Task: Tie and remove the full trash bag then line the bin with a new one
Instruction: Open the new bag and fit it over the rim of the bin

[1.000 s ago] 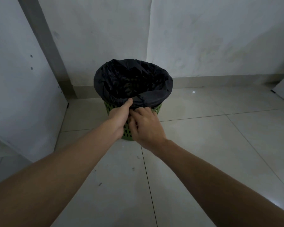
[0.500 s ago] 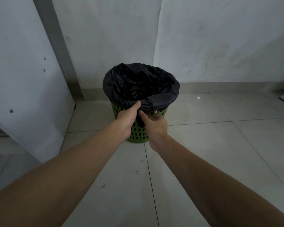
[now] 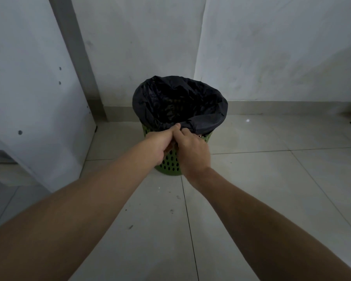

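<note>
The left hand (image 3: pixel 160 142) has its grip closed on the near edge of the black trash bag (image 3: pixel 208 122), thumb on top of the fold. The right hand (image 3: pixel 193 149), touching it, is curled on the same fold, though its fingertips are hidden under the plastic. The bag sits in the green bin (image 3: pixel 170 164), its mouth turned down over the rim all the way round.

With both grips bunched at one spot, a hard pull would likely stretch or tear the thin film there. It could also tip the light, perforated bin toward the person instead of freeing the rim. The far side is not yet unhooked (it may snag). Contents look dark and cannot be made out, so their weight is a guess.

A white panel (image 3: pixel 28 98) stands at the left with a grey upright strip (image 3: pixel 75 57) beside it. Next comes a scuffed pale wall (image 3: pixel 272 57) with a low skirting (image 3: pixel 282 107). The bin stands on a tiled floor (image 3: pixel 251 179), glossy and speckled with small dark bits near the arms.
</note>
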The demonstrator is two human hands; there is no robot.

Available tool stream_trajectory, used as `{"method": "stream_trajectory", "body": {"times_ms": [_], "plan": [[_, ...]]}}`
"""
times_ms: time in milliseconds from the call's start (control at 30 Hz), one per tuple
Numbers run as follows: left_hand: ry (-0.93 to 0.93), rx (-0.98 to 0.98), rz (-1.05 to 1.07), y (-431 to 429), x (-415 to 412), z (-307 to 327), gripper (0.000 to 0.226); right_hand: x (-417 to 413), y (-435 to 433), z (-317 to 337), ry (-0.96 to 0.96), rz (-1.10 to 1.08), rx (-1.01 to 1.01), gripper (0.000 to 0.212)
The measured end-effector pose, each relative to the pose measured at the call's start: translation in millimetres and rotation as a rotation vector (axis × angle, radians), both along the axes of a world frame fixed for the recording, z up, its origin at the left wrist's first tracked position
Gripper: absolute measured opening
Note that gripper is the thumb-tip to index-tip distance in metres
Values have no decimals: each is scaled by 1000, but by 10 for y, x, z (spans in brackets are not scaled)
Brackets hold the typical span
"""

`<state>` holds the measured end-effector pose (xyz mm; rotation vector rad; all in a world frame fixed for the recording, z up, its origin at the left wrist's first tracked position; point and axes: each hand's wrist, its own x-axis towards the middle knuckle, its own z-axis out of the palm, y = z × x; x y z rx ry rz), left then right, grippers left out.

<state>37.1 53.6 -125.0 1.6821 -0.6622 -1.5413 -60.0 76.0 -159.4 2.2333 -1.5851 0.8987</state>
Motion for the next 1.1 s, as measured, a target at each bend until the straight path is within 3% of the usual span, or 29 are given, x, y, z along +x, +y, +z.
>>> {"method": "stream_trajectory", "body": {"times_ms": [100,167,400,500,600,667,767,867,1000,1100], "plan": [[44,43,-116,26,80,28,32,-135,0,-77,237,77,-222,19],[98,79,-169,70,102,34,19,-171,24,-93,319,103,-278,27],[225,48,-93,115,96,-59,20,-284,130,-204,423,162,-190,40],[215,-2,-43,103,57,-110,2,-317,164,-253,481,142,-107,39],[174,-28,-4,60,19,-219,33,-333,206,-264,460,169,17,45],[151,-41,-3,76,-14,-231,37,-338,223,-248,286,185,52,41],[121,-52,-11,72,-29,-225,38,-301,203,-198,-337,151,150,21],[119,-60,-37,81,3,-189,36,-198,154,-168,-796,5,303,29],[113,-52,-32,83,46,-181,34,-99,59,-149,-1094,-51,560,37],[87,-53,-3,90,65,-177,36,-66,54,-94,-1047,-34,513,20]]}}
